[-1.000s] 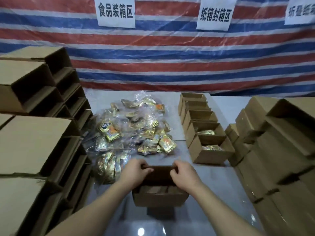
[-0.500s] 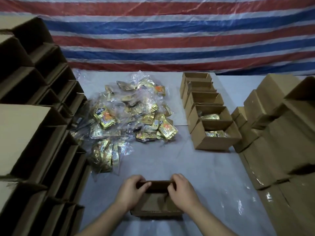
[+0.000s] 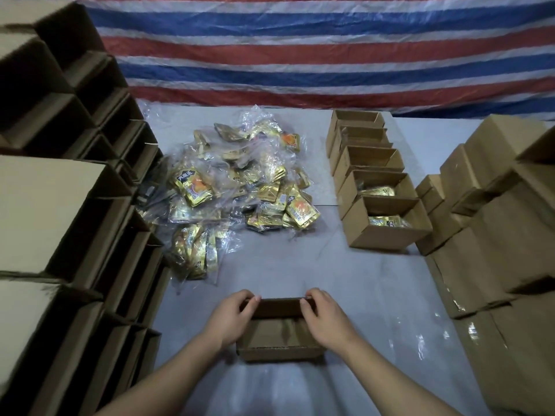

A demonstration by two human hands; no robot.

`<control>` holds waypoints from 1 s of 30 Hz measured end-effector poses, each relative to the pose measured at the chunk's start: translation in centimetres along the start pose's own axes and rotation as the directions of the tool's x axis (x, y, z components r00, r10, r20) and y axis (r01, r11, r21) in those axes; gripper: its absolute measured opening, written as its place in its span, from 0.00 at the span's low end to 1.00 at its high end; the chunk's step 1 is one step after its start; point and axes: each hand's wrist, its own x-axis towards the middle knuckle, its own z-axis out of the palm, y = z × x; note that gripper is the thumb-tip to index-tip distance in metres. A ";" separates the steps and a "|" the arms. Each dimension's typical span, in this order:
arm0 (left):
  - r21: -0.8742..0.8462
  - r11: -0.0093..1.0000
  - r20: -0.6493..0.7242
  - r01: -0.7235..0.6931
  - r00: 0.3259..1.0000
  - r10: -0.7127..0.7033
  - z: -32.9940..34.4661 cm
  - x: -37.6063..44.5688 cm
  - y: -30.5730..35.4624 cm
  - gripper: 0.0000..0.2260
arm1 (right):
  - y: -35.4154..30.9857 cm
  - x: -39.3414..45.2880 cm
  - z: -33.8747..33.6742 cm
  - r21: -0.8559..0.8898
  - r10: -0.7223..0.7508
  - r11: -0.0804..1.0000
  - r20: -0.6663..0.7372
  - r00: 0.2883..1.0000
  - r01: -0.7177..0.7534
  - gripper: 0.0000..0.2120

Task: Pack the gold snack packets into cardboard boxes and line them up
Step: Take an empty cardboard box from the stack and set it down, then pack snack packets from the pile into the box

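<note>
Left hand (image 3: 232, 318) curled over the far-left corner of the open box (image 3: 279, 352), fingertips hooked on the far rim, grasping it. Right hand (image 3: 326, 318) curled likewise over the far-right corner, thumb and fingers pinching the rim. Box resting on the grey table (image 3: 375, 295), near the front edge, open side up, nothing but its own bottom flaps seen inside.

Beyond the hands, to the left of centre: heap of gold packets (image 3: 237, 190) in clear plastic wrap, lying loose on the table, well apart from the held box.

To the right of the heap: row of boxes (image 3: 372, 181), five in line running away from the viewer, each touching the next, all open on top. Gold packets showing in the nearest two; contents of the far three not clear.

Along the left side: stack of empty cartons (image 3: 75, 205), lying on their sides with open mouths facing the table. Along the right side: piled closed cartons (image 3: 495, 220), some with shiny tape.

At the back: striped tarp (image 3: 300, 46) in red, blue and white, hanging behind the table.
</note>
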 end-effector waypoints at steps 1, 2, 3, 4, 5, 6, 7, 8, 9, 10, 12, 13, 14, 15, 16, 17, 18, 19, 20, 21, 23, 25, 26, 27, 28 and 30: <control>-0.002 1.000 0.008 0.006 1.000 -0.006 0.0 0.0 -0.1 0.11 | 0.0 -0.1 0.1 -0.009 -0.001 1.000 -0.006 1.000 0.001 0.11; -0.005 1.000 0.020 0.013 1.000 -0.013 0.0 -0.1 -0.2 0.11 | 0.1 -0.3 0.2 -0.017 0.000 1.000 -0.005 1.000 0.000 0.10; -0.010 1.000 0.031 0.015 0.999 -0.015 0.0 -0.2 -0.4 0.11 | 0.2 -0.4 0.2 -0.019 0.002 1.000 0.000 1.000 -0.002 0.09; -0.015 1.000 0.035 0.015 0.999 -0.015 0.0 -0.3 -0.6 0.10 | 0.3 -0.5 0.2 -0.017 0.005 1.000 0.008 1.000 -0.005 0.10; -0.028 0.999 0.026 0.018 1.000 -0.017 -0.1 -0.3 -0.7 0.09 | 0.2 -0.6 0.1 -0.014 0.010 1.000 0.017 1.000 -0.010 0.11; -0.057 0.998 0.002 0.026 1.000 -0.026 -0.3 -0.2 -0.6 0.09 | 0.2 -0.7 0.0 -0.010 0.017 1.000 0.024 1.000 -0.017 0.14; -0.098 0.995 -0.039 0.032 0.999 -0.036 -0.6 0.2 -0.4 0.10 | 0.1 -0.6 -0.2 -0.005 0.025 1.000 0.024 0.999 -0.025 0.17; -0.132 0.991 -0.089 0.031 0.995 -0.043 -1.1 0.9 0.0 0.10 | 0.0 -0.5 -0.4 0.004 0.030 1.000 0.017 0.999 -0.030 0.19; -0.143 0.989 -0.142 0.021 0.989 -0.042 -1.6 2.0 0.5 0.11 | -0.3 -0.2 -0.7 0.015 0.031 0.999 0.006 0.999 -0.031 0.19; -0.125 0.992 -0.190 0.011 0.981 -0.035 -2.3 3.2 1.2 0.11 | -0.5 0.1 -1.1 0.027 0.031 0.999 -0.005 1.000 -0.031 0.20; -0.039 0.999 -0.243 -0.009 0.970 0.000 -3.5 6.4 2.9 0.12 | -1.0 1.0 -1.9 0.048 0.031 0.998 -0.027 0.999 -0.029 0.18; 0.007 1.000 -0.247 -0.013 0.969 0.015 -4.0 8.2 3.7 0.12 | -1.3 1.6 -2.4 0.059 0.032 0.998 -0.038 0.999 -0.029 0.17; 0.051 0.999 -0.240 -0.013 0.971 0.025 -4.4 10.0 4.6 0.13 | -1.6 2.3 -2.9 0.071 0.035 0.997 -0.051 0.998 -0.031 0.16; 0.104 0.995 -0.225 -0.010 0.974 0.033 -4.7 11.7 5.4 0.14 | -1.9 3.0 -3.4 0.087 0.039 0.996 -0.061 0.997 -0.034 0.14; 0.171 0.985 -0.207 -0.013 0.977 0.049 -4.8 13.3 6.1 0.15 | -2.1 3.8 -4.0 0.108 0.045 0.994 -0.067 0.997 -0.037 0.14; 0.249 0.968 -0.182 -0.030 0.980 0.077 -4.8 14.9 6.8 0.16 | -2.4 4.8 -4.5 0.133 0.052 0.990 -0.074 0.996 -0.041 0.13; 0.329 0.942 -0.154 -0.058 0.981 0.114 -4.6 16.4 7.5 0.17 | -2.7 5.8 -5.0 0.161 0.060 0.986 -0.087 0.994 -0.045 0.11; 0.408 0.908 -0.124 -0.093 0.980 0.157 -4.2 17.8 8.2 0.18 | -3.0 6.9 -5.6 0.187 0.070 0.981 -0.102 0.992 -0.050 0.10; 0.490 0.861 -0.088 -0.136 0.975 0.204 -3.6 19.2 8.8 0.19 | -3.2 8.0 -6.2 0.210 0.080 0.976 -0.121 0.989 -0.053 0.09; 0.577 0.796 -0.043 -0.183 0.967 0.253 -2.9 20.5 9.4 0.21 | -3.4 9.0 -6.7 0.229 0.086 0.972 -0.146 0.985 -0.051 0.10; 0.750 0.605 0.066 -0.269 0.940 0.335 -1.1 23.1 10.5 0.28 | -3.5 10.8 -7.6 0.257 0.096 0.965 -0.195 0.976 -0.043 0.14; 0.862 0.389 0.188 -0.325 0.918 0.349 0.6 25.5 11.4 0.35 | -2.9 11.8 -8.0 0.271 0.116 0.961 -0.210 0.971 -0.056 0.15; 0.893 0.289 0.245 -0.345 0.911 0.331 1.3 26.6 11.7 0.37 | -2.4 12.1 -8.1 0.276 0.127 0.959 -0.207 0.970 -0.067 0.13; 0.910 0.195 0.296 -0.365 0.903 0.312 2.1 27.7 12.0 0.38 | -1.9 12.2 -8.1 0.285 0.142 0.955 -0.198 0.970 -0.082 0.12; 0.914 0.115 0.342 -0.388 0.892 0.296 2.9 28.8 12.2 0.37 | -1.2 12.1 -8.1 0.295 0.159 0.951 -0.188 0.969 -0.098 0.11; 0.903 0.022 0.407 -0.428 0.872 0.271 4.2 30.4 12.4 0.34 | 0.2 11.6 -7.8 0.310 0.185 0.943 -0.170 0.968 -0.126 0.09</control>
